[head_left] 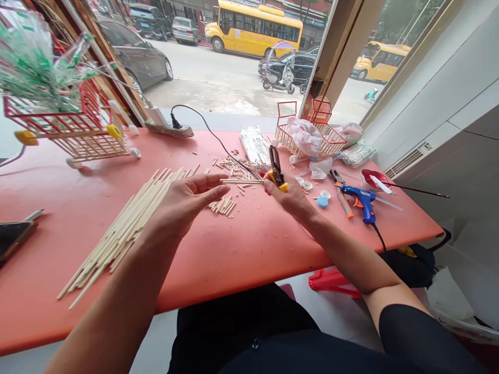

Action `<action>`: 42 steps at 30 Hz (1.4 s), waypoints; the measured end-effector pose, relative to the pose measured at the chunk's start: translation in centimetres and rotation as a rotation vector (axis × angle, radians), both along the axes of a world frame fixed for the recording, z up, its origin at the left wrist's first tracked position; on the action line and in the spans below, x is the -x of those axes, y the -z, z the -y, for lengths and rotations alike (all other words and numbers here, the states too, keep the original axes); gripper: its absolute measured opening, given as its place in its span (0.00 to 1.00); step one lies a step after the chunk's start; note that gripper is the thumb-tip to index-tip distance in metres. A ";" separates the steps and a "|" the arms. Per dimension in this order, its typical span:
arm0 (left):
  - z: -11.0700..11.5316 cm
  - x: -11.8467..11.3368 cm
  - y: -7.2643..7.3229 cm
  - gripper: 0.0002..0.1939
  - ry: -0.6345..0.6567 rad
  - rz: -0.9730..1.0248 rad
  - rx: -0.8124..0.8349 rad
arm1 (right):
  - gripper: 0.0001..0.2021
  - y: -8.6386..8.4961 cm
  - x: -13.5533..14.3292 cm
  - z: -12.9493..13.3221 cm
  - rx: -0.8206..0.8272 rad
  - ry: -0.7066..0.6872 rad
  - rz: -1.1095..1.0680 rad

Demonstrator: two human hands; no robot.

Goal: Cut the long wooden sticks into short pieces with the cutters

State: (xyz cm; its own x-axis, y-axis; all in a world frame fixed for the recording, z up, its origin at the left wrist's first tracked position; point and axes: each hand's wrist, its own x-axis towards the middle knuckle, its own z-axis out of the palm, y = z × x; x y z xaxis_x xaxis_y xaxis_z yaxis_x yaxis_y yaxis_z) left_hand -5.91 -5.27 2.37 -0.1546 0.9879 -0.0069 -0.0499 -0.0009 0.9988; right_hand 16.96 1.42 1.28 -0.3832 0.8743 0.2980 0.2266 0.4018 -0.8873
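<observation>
Between my two hands, thin pale wooden sticks (242, 182) lie level, apparently two side by side. My left hand (191, 195) pinches their left end between thumb and fingers. Their right end meets the fingertips of my right hand (286, 196), which also grips a pair of pliers (276, 165) with yellow handles, dark jaws pointing up and away. Under my left forearm lies a bundle of long wooden sticks (128, 223). Just below the held sticks is a small pile of short cut pieces (223, 206); more short pieces (237, 169) are scattered behind.
A blue glue gun (360, 200) and orange-handled pliers (343, 200) lie at right, near a red bowl (370, 179). Small stick-built carts stand back left (83, 140) and back right (327, 136). A black cable (212, 127) crosses from a power strip (169, 129). A phone (15, 236) lies far left.
</observation>
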 end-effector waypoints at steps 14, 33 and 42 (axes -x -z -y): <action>-0.5 -4.3 2.2 0.25 0.007 0.496 -0.160 | 0.12 1.3 1.6 2.2 0.035 0.014 0.049; -1.2 -0.9 2.1 0.19 0.226 0.442 0.119 | 0.07 1.2 0.7 1.9 -0.386 -0.316 0.239; -1.1 -1.6 2.2 0.24 0.178 0.401 0.141 | 0.15 1.6 0.6 2.2 -0.513 -0.284 0.271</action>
State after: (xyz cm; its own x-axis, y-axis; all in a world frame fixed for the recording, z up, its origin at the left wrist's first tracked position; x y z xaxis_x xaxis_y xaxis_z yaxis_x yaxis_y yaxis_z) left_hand -4.30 -4.14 0.17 0.0593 0.9841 -0.1674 -0.4196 0.1767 0.8903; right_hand 16.37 -0.75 -0.36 -0.6994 0.4998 0.5108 0.2382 0.8369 -0.4928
